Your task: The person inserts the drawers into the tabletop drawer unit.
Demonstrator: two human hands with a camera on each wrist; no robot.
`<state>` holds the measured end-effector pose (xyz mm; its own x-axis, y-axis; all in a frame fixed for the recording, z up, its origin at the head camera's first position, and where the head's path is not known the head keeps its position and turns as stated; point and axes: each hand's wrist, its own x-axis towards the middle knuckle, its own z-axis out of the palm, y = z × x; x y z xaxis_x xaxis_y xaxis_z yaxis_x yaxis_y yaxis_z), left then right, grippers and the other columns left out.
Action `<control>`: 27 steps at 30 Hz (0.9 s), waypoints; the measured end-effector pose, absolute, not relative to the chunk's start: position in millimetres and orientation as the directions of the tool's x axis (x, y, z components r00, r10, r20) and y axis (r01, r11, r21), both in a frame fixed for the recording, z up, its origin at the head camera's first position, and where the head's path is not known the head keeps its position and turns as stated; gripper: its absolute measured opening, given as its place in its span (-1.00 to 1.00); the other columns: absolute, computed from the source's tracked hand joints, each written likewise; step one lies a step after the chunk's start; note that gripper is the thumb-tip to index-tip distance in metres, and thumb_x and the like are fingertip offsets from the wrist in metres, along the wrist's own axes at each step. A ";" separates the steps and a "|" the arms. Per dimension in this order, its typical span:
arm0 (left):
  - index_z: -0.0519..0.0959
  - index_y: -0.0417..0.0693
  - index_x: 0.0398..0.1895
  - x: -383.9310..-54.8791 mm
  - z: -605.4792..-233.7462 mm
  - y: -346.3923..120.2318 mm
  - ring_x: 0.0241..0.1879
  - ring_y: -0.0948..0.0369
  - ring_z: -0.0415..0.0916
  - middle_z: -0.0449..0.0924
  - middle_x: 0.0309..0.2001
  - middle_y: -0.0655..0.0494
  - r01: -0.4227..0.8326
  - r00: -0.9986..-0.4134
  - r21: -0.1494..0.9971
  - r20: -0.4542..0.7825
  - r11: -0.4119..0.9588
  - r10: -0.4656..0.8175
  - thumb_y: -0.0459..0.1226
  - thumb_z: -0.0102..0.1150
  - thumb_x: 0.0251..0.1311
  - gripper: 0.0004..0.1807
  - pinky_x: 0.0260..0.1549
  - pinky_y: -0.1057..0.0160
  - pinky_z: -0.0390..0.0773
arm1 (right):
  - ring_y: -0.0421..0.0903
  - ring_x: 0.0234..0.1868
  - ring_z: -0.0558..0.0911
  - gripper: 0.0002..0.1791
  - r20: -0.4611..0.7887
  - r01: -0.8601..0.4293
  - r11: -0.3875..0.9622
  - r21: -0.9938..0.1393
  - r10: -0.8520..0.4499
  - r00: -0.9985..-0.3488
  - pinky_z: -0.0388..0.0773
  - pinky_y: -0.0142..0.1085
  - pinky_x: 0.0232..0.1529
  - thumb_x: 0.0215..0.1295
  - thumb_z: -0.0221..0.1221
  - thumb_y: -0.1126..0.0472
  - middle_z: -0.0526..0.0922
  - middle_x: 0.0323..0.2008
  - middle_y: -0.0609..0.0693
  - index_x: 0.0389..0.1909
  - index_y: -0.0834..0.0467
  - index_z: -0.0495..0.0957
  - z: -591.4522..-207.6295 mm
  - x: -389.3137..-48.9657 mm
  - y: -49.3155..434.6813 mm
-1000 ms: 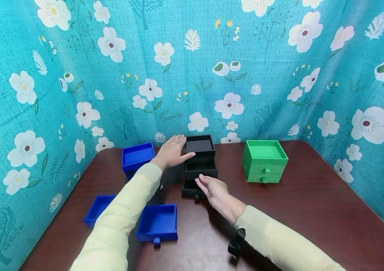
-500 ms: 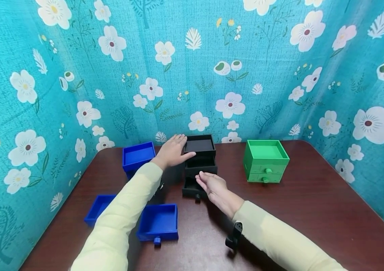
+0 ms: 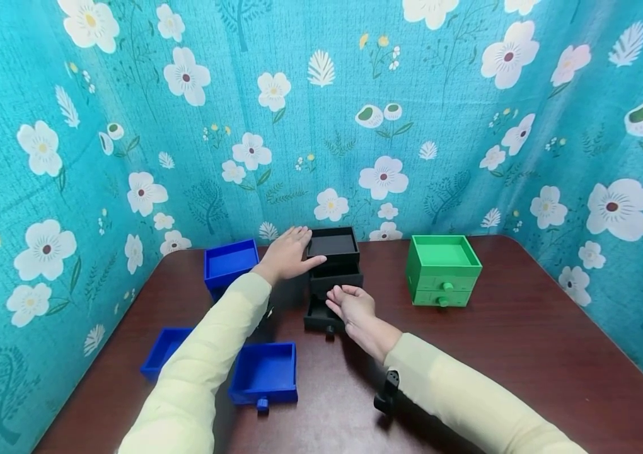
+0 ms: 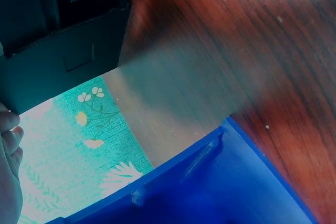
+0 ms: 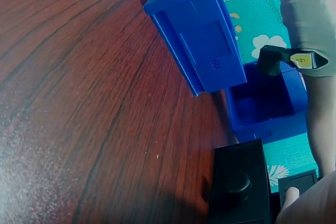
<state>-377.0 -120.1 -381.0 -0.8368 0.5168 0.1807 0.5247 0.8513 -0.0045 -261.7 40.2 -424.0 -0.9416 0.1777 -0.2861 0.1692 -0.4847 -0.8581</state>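
Observation:
In the head view a black drawer cabinet (image 3: 333, 243) stands near the curtain. My left hand (image 3: 287, 255) rests along its left side, fingers straight and thumb spread; fingers also show at the left wrist view's edge. The black middle drawer (image 3: 344, 279) sticks out a little. My right hand (image 3: 358, 312) is curled at its front, thumb and fingertips together over the middle, where they cover the knob. Below, the black lower drawer (image 3: 316, 323) is pulled out further. Its round knob (image 5: 239, 186) shows in the right wrist view, beside my right thumb.
A blue cabinet (image 3: 231, 260) stands left of the black one. Two separate blue drawers lie nearer, one blue drawer (image 3: 265, 372) with its knob forward, the other blue drawer (image 3: 164, 350) partly behind my left sleeve. A green cabinet (image 3: 446, 271) stands at right, on the brown table (image 3: 526, 353).
The black middle drawer has slid slightly inward, away from me, and my right hand has moved back with it. My left hand has stayed against the cabinet.

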 end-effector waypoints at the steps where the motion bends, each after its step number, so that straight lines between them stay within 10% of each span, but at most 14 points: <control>1: 0.13 -0.25 0.48 -377.2 -381.7 -120.3 0.47 0.03 -0.04 0.08 0.47 -0.13 0.525 -0.837 -0.007 0.180 0.851 0.517 0.35 -0.22 0.30 -0.02 0.42 0.10 -0.11 | -0.02 -0.12 0.68 -0.75 -0.288 0.171 -0.480 -0.860 0.180 -0.940 0.62 -0.21 -0.08 0.35 0.13 0.45 0.58 -0.01 0.36 -0.01 0.39 0.37 -424.4 -262.4 39.5; 27: 0.13 -0.25 0.48 -375.7 -382.0 -120.2 0.47 0.03 -0.05 0.10 0.46 -0.15 0.532 -0.830 -0.005 0.195 0.846 0.523 0.33 -0.19 0.31 -0.04 0.42 0.09 -0.09 | 0.08 0.04 0.62 -0.69 -0.309 0.161 -0.493 -0.855 0.235 -0.921 0.60 -0.22 -0.04 0.34 0.10 0.50 0.57 0.02 0.35 0.08 0.41 0.37 -427.7 -289.5 28.6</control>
